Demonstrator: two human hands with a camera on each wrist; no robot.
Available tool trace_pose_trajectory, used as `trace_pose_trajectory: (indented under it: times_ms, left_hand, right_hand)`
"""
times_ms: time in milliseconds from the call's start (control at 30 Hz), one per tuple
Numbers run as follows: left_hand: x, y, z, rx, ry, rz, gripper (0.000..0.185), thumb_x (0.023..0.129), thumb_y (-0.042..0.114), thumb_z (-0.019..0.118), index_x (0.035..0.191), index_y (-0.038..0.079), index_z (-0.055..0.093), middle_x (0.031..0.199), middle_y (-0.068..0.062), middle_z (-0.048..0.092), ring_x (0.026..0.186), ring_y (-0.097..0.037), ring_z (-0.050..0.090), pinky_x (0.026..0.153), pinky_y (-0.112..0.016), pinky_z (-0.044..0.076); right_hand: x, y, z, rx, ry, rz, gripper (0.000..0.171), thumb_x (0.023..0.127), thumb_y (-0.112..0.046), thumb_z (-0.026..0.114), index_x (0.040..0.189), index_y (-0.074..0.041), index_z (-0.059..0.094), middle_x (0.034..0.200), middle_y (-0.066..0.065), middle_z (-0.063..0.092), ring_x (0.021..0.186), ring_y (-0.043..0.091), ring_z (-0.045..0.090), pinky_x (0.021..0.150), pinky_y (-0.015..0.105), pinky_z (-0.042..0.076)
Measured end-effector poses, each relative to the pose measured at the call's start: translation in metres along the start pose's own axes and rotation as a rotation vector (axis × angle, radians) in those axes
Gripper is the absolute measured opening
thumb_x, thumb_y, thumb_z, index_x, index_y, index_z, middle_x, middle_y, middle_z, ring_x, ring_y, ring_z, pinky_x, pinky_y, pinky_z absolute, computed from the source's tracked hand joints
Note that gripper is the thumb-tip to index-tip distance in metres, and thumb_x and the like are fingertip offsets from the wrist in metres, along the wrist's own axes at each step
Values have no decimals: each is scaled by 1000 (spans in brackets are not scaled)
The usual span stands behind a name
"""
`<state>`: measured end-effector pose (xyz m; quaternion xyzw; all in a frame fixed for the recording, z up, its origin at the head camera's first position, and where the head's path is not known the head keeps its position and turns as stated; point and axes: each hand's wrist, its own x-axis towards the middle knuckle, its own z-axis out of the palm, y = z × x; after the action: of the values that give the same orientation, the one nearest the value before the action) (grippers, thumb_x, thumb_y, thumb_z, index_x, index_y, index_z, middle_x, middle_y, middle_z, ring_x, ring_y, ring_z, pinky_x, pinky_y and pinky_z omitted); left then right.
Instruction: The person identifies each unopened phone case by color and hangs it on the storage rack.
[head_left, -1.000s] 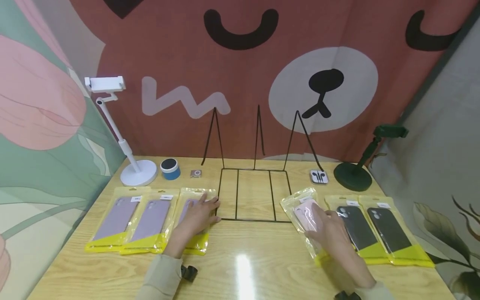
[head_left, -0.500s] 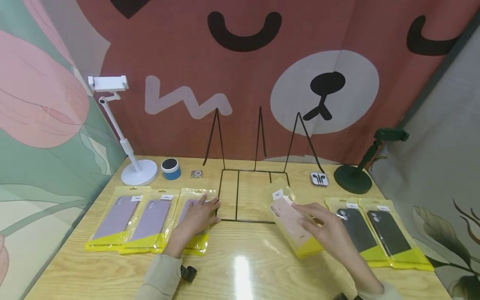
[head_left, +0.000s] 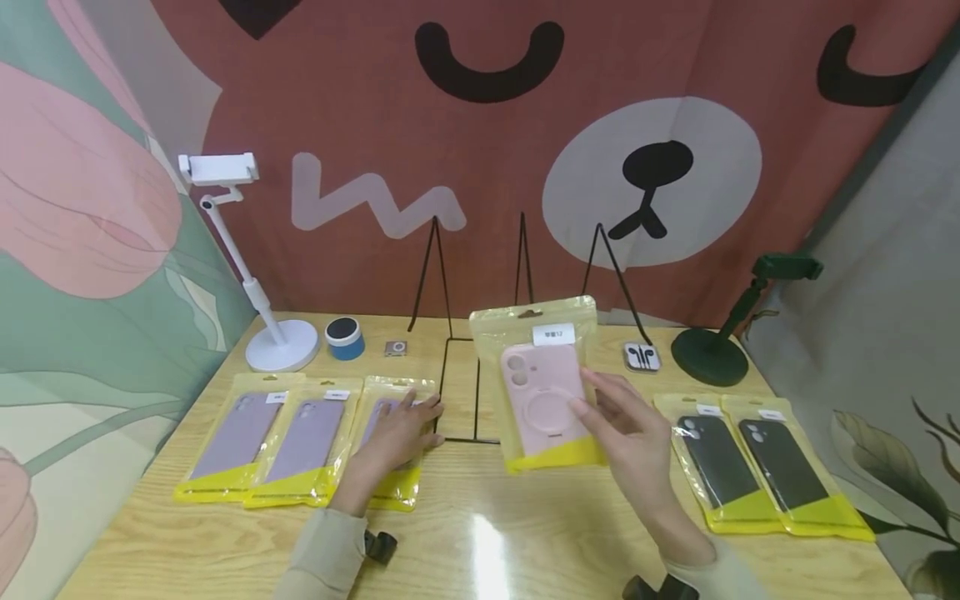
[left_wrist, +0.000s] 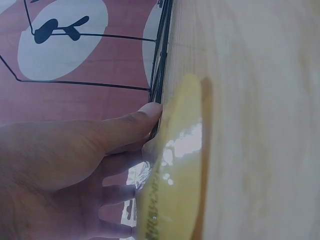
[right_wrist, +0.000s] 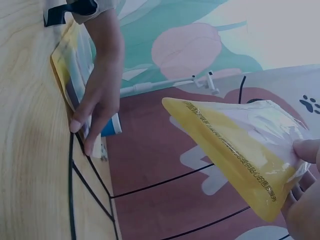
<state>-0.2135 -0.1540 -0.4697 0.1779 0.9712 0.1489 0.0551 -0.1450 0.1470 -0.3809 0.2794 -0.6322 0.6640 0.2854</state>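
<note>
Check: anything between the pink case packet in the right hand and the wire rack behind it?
Nothing visible. The right hand holds the pink case packet upright just in front of the wire rack, whose bays look bare.

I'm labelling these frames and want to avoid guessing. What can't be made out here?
- Head view: print on the pink case label, too small.
- Head view: the third purple case, mostly covered by the left hand.
- Right wrist view: right hand cut off by the frame edge.
- Left wrist view: table blurred.
</note>
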Motion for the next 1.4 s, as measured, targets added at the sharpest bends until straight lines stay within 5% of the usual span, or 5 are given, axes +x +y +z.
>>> trace_pose_trajectory:
  times_ms: [400, 667, 1033, 1233, 1400]
  left_hand:
    - [0, -1, 0, -17, -4, -6, 56, 89, 36, 67, 138, 13, 54, 149, -4, 42, 141, -40, 25, 107, -69, 17]
    - [-1, -1, 1, -10, 20, 14, 55, 88, 36, 68, 137, 13, 55, 147, -4, 44, 139, -42, 29, 105, -70, 18]
    - [-4, -1, 4, -8, 20, 19, 54, 88, 35, 68, 135, 12, 56, 146, -6, 46, 138, -44, 30, 105, -70, 19]
    - [-4, 1, 7, 0, 23, 29, 54, 88, 35, 68, 135, 11, 57, 146, -6, 47, 137, -43, 32, 104, -70, 20]
    - [-4, 0, 4, 6, 28, 21, 54, 88, 35, 68, 135, 11, 56, 146, -7, 46, 137, -44, 31, 104, -70, 21]
  right_hand:
    - [9, 26, 8, -149, 103, 208, 39, 81, 10, 70, 120, 3, 65, 107, 4, 68, 82, 9, 62, 72, 16, 52]
    - [54, 53, 23, -169, 146, 264, 36, 85, 1, 71, 121, -1, 66, 105, 18, 66, 79, 9, 63, 59, 14, 49]
    - [93, 125, 23, -222, 226, 314, 35, 87, -14, 72, 122, -13, 67, 114, 11, 64, 93, 17, 66, 73, 21, 55]
    - [69, 122, -2, -368, 109, 244, 33, 90, -14, 69, 123, -13, 66, 128, 3, 60, 119, 20, 55, 103, 37, 42]
    - [17, 95, -52, -699, -133, 78, 30, 84, 0, 70, 114, -4, 68, 118, 13, 65, 112, 31, 58, 94, 42, 46]
